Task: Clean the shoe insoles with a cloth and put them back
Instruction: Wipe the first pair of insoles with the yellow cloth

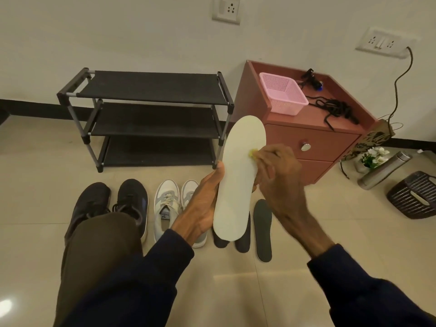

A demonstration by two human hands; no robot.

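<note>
My left hand (204, 204) grips a cream-white insole (238, 185) by its left edge and holds it upright in front of me. My right hand (278, 175) presses a small yellow cloth (252, 154) against the insole's upper right face; most of the cloth is hidden under the fingers. On the floor lie dark insoles (262, 230), two of them partly hidden behind the held one. A pair of white sneakers (167, 206) and a pair of black sneakers (113, 206) stand to the left.
A black three-tier shoe rack (151, 116) stands against the wall. To its right is a red-brown cabinet (313, 147) carrying a pink basket (283, 93) and black cables. A steel bottle (384, 171), a dark basket (415, 194) and flowers lie at the far right. My knee (99, 244) is lower left.
</note>
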